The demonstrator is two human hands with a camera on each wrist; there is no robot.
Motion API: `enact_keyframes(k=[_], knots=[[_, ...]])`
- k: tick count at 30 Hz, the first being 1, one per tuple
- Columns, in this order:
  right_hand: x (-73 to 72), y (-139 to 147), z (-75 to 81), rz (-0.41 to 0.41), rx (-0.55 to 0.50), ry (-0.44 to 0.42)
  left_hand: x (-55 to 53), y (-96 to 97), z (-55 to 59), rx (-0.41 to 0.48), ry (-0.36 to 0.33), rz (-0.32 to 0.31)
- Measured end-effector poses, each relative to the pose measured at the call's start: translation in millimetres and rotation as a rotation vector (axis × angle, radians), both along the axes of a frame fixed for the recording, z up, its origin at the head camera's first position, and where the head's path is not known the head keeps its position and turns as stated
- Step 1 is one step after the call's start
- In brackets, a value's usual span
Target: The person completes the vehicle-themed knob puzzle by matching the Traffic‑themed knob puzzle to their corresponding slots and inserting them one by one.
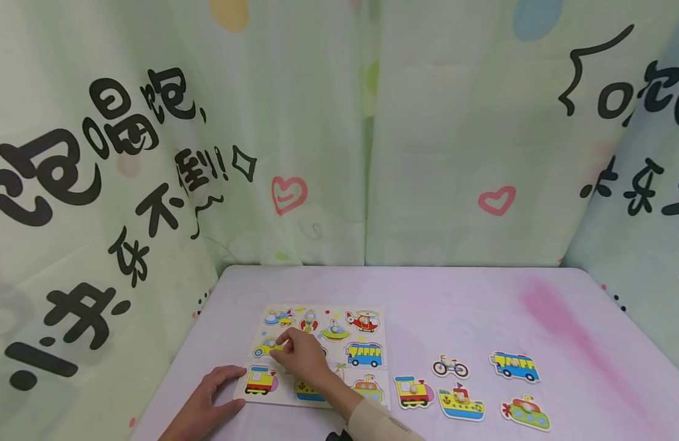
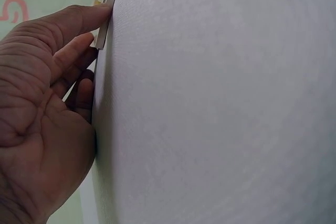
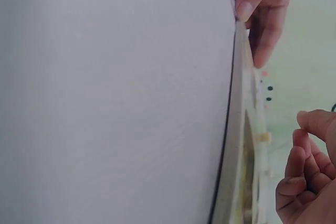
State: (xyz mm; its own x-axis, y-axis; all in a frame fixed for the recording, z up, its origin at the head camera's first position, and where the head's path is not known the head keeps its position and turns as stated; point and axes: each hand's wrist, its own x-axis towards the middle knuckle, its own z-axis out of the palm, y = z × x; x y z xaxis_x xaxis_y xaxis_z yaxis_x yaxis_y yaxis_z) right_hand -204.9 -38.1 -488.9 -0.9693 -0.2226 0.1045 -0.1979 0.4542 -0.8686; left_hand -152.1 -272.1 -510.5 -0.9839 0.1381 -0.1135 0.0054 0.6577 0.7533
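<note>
A wooden picture puzzle board (image 1: 311,398) with vehicle shapes lies on the table's left half. My left hand (image 1: 209,401) holds its near left corner, thumb and fingers against the edges; the left wrist view shows the thumb (image 2: 100,17) on the board's rim. Over the board is my right hand (image 1: 303,355), fingertips close by the yellow car piece (image 1: 266,347). In the right wrist view, its fingers (image 3: 296,161) are loosely curled above the small knobs (image 3: 264,137), with nothing visible between them. The right hand and forearm hide the board's middle.
Right of the board lie loose pieces: a train (image 1: 413,392), a bicycle (image 1: 450,367), a ship (image 1: 461,404), a bus (image 1: 515,366) and a submarine (image 1: 526,413). A printed curtain (image 1: 427,153) surrounds the white table (image 1: 455,306), which has a pink stain.
</note>
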Motion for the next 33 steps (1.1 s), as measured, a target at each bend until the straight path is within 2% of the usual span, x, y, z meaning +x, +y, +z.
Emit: enact_keyframes(k=[12,17,22,29,33], knots=[[27.1,20,19.8,0.113,-0.122,0.051,1.4,-2.6,0.5,-0.021,0.021,-0.015],[38.3,28,31.3,0.127,-0.173,0.048,2.3,-2.0,-0.2,-0.016,0.018,-0.008],[44.6,35,37.6,0.129,-0.172,0.044,1.5,-2.3,-0.3,-0.01,0.014,-0.004],[53.6,48,38.9,0.136,-0.142,0.089,0.6,-1.3,-0.8,-0.018,0.008,-0.009],[57.7,60,40.6,0.142,-0.131,0.08,0.3,-0.7,-0.4,-0.013,-0.002,-0.007]])
